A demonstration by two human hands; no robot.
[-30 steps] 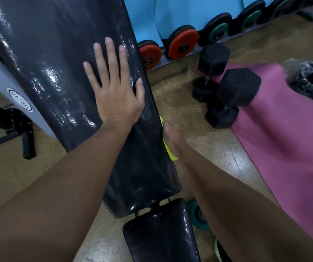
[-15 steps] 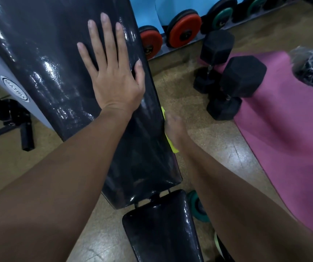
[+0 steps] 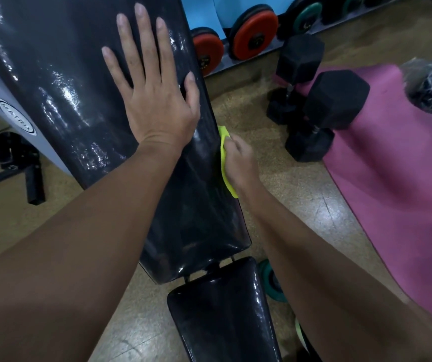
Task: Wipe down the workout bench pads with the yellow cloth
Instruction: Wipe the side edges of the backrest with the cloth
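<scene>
1. Seat pad (image 3: 225, 309): black, glossy, nearest the viewer, just below the lower end of the back pad; nothing touches it.
2. Back pad (image 3: 79, 87): long, black, inclined, the landmark for all entries; face shows wet-looking sheen.
3. Yellow cloth (image 3: 224, 158): pressed against the back pad's right side edge, about midway along its length.
4. Right hand (image 3: 238, 163): closed around the yellow cloth, holding it to that edge.
5. Left hand (image 3: 154, 92): laid flat on the back pad's face, fingers spread, grasping nothing; the hands are apart.
6. Hex dumbbells (image 3: 322, 105): on the floor, right of the back pad, at the edge of the pink mat (image 3: 392, 178).
7. Weight plates (image 3: 254, 35): racked beyond the back pad's upper right.
8. Step in hand, judged: wiping the back pad's right side edge. Next move likely calls for sliding the cloth along this edge with steady pressure while the left hand braces; the seat pad appears still undone.
</scene>
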